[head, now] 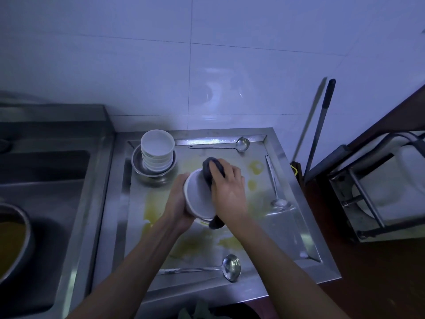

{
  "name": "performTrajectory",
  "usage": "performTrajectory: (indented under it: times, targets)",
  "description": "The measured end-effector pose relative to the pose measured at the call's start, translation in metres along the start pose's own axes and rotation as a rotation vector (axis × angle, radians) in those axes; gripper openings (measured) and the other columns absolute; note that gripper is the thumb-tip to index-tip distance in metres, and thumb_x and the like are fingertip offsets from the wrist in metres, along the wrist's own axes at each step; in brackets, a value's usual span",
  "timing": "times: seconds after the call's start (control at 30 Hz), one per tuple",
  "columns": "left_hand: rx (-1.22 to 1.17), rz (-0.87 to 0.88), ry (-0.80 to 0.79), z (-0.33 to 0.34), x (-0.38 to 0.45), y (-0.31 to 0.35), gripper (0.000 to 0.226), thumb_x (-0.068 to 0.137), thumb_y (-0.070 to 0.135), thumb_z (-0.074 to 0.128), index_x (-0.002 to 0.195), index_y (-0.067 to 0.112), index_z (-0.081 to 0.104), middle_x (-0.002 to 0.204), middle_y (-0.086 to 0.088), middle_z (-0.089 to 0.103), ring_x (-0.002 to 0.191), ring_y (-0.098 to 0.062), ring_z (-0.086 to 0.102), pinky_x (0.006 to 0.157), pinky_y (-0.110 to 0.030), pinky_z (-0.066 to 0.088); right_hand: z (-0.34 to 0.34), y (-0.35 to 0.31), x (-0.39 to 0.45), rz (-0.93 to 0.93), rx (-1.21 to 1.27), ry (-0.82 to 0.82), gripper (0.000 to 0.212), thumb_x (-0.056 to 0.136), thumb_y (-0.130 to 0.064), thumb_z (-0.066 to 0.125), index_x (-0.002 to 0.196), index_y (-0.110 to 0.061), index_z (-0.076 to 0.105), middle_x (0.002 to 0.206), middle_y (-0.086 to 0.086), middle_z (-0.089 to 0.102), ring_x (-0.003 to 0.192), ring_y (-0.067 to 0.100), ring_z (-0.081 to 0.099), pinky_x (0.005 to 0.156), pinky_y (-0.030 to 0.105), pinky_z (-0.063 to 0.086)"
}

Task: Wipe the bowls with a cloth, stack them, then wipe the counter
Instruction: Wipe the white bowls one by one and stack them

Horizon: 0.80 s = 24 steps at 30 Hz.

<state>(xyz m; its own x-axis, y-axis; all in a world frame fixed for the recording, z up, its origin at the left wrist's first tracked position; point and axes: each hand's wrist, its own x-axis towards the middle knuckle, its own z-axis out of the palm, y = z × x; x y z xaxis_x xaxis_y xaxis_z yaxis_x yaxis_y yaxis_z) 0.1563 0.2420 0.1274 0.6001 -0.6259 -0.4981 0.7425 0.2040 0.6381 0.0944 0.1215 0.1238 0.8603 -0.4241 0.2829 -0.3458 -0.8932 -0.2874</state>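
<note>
Bowl (200, 199) gripped tilted in left hand (177, 201) to expose its inside; right hand (230, 189) clamps dark cloth (212, 168) against rim for wiping; stack (157, 150) waits behind

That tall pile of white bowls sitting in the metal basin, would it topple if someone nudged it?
Probably. The stack of white bowls stands several high and looks slightly tilted, so a sideways push may tip it. The metal basin beneath has a curved floor, likely unsteady footing. The bowls look ceramic, so probably breakable.
</note>
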Motion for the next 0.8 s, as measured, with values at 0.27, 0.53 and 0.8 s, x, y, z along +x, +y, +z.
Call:
performTrajectory:
  times: [0.27,0.53,0.8]
  targets:
    - [-0.078,0.05,0.035,0.002,0.002,0.006,0.044,0.097,0.041,0.049,0.118,0.008,0.07,0.113,-0.017,0.069,0.104,-0.032,0.063,0.086,-0.042,0.047,-0.016,-0.003,-0.015,0.048,0.254,0.053,0.043,0.091,-0.007,0.046,0.13,-0.012,0.063,0.137,0.004,0.055,0.116,0.03,0.045,0.098,0.04,0.047]
    - [-0.062,-0.093,-0.077,0.011,0.006,0.011,0.037,0.094,0.039,0.053,0.114,0.012,0.07,0.115,-0.015,0.067,0.11,-0.03,0.063,0.092,-0.042,0.047,-0.018,-0.011,-0.003,-0.244,0.144,0.061,0.031,0.09,-0.019,0.054,0.118,-0.016,0.065,0.121,-0.009,0.048,0.112,0.025,0.054,0.091,0.035,0.052]
    - [0.097,0.202,0.007,0.016,0.012,0.021,0.067,0.07,0.039,0.072,0.118,-0.008,0.064,0.115,-0.028,0.067,0.111,-0.039,0.064,0.096,-0.048,0.05,-0.016,-0.032,-0.002,0.059,-0.052,-0.192,0.056,0.081,-0.014,0.069,0.134,-0.021,0.056,0.133,0.009,0.049,0.11,0.034,0.048,0.096,0.036,0.042]
